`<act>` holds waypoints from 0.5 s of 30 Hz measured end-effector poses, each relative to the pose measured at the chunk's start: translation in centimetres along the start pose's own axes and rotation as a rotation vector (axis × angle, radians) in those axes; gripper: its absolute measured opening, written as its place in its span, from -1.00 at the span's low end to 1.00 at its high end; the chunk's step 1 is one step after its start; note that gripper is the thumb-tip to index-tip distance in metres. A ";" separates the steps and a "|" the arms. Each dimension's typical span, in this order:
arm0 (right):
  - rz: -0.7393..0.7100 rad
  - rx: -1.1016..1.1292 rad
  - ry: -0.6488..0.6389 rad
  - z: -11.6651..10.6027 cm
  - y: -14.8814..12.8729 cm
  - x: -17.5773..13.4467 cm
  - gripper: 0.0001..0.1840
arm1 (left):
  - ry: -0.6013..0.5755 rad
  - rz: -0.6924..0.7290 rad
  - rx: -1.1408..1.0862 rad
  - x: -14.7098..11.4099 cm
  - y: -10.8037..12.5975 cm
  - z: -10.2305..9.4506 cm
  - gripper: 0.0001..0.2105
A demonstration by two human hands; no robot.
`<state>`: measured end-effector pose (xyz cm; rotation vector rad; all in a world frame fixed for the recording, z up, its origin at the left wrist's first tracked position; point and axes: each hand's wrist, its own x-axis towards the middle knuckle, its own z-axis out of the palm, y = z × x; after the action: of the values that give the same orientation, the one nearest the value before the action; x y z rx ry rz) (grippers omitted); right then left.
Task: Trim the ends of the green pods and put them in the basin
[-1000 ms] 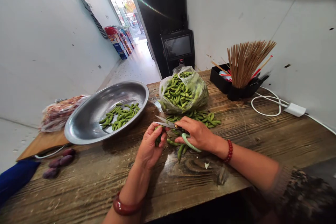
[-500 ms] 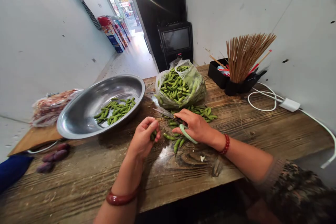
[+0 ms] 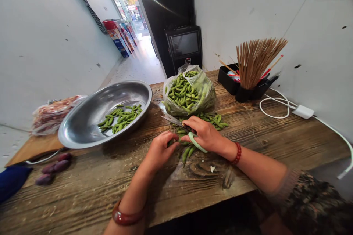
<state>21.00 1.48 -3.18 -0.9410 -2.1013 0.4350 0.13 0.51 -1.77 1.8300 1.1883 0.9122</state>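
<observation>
Both hands have a closed grip, the right hand [image 3: 203,133] round scissors [image 3: 177,121], the left hand [image 3: 159,151] on green pods [image 3: 171,142].

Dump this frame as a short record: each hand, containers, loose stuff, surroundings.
left_hand: left hand at the loose green pods; whether it grips one is unclear
right_hand: right hand holds scissors, blades pointing toward the bowl side
bowl: metal bowl, some green pods inside
bag: clear plastic bag, mouth open, many pods inside
surface: wooden table
left_side: purple oblong items, blue cloth, wrapped package
right_side: thin brown sticks upright in black holder; white cable
</observation>
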 end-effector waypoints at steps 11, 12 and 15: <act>-0.033 0.019 -0.059 0.0 -0.2 -0.1 -0.46 | 0.212 -0.273 -0.498 -0.5 1.1 -0.5 -0.86; -0.035 0.017 -0.069 0.0 -0.3 -0.1 -0.45 | 0.229 -0.281 -0.470 -0.5 1.1 -0.4 -0.86; -0.039 0.010 -0.093 0.0 -0.4 -0.1 -0.41 | 0.279 -0.250 -0.381 -0.4 1.2 -0.3 -0.83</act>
<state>20.90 1.12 -3.00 -0.8880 -2.1957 0.4771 0.24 -0.11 -0.66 1.2515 1.2738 1.1805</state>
